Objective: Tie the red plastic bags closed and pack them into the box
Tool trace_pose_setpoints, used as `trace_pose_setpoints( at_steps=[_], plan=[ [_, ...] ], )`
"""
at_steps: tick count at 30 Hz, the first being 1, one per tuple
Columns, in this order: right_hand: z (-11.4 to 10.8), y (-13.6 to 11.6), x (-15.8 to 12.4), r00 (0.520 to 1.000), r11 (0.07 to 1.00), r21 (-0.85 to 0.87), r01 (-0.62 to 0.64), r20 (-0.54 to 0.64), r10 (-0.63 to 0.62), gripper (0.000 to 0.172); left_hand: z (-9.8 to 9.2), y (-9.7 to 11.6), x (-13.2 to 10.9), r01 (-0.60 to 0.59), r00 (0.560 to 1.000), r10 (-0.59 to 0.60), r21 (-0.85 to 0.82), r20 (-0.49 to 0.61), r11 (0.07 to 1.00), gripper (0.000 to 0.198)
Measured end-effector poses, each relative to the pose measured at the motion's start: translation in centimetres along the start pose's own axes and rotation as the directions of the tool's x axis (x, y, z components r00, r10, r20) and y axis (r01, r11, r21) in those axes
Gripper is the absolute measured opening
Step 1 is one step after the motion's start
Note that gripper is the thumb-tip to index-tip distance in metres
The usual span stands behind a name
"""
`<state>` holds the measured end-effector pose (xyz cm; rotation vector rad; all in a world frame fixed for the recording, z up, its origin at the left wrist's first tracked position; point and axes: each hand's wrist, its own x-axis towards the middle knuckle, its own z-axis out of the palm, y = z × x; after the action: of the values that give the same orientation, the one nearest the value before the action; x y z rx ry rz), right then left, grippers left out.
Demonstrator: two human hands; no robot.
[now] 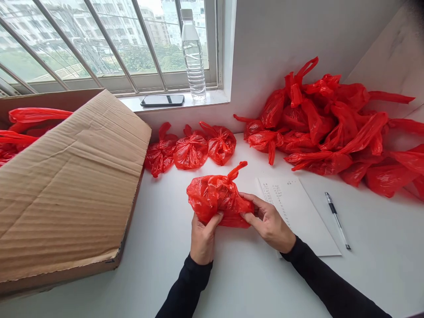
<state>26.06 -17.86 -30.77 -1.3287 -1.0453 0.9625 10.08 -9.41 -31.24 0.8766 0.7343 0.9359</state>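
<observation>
A knotted red plastic bag [212, 196] is between my two hands above the white table. My left hand [203, 236] grips its lower left side, thumb on top and the other fingers hidden beneath. On the right side, my right hand [270, 223] pinches the bag between thumb and fingers. The tied end sticks up at the top. What lies inside cannot be made out. Just behind, three tied red bags [191, 150] sit in a row against the wall. Under and beside my right wrist lies a white paper pad [304, 216] with handwritten columns.
An opened cardboard box [76, 185] with red bags inside stands at left, its flap over the table [159, 265]. Many red bags [331, 123] are heaped at right. A pen [338, 221] lies beside the pad. The windowsill holds a phone [162, 101] and water bottle [194, 62].
</observation>
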Motion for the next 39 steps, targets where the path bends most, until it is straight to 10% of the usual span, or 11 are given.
trace_pose_setpoints(
  at_steps=[9, 17, 20, 25, 32, 39],
  plan=[
    [-0.1, -0.8, -0.2, 0.998, 0.994, 0.105, -0.008, 0.058, 0.002, 0.039, -0.3, 1.2, 0.3, 0.028, 0.995, -0.038, -0.108, -0.090, 0.994, 0.035],
    [-0.9, -0.2, 0.4, 0.997, 0.985, 0.168, -0.025, -0.071, 0.037, 0.042, -1.5, 1.6, 0.7, -0.181, 0.976, 0.218, 0.455, -0.030, 0.872, 0.026],
    [-0.9, -0.2, 0.3, 0.991, 0.995, 0.097, -0.029, -0.124, 0.041, 0.027, -1.9, 1.8, 0.8, -0.332, 0.894, 0.448, 0.654, -0.012, 0.680, 0.053],
    [-0.6, -0.2, -0.1, 0.999, 0.999, 0.017, 0.028, -0.037, -0.027, 0.029, -1.7, 2.1, -0.6, -0.648, 0.695, 0.616, 0.695, 0.370, 0.313, 0.057],
    [0.0, -0.6, -0.6, 0.979, 0.970, -0.138, 0.201, 0.040, -0.198, 0.041, -0.6, 0.8, -1.5, -0.689, 0.715, 0.521, 0.595, 0.466, 0.414, 0.045],
    [0.3, -0.5, -0.6, 0.962, 0.926, -0.270, 0.265, 0.001, -0.275, 0.018, -0.6, 1.0, -1.2, -0.648, 0.755, 0.537, 0.558, 0.377, 0.519, 0.029]
  ],
)
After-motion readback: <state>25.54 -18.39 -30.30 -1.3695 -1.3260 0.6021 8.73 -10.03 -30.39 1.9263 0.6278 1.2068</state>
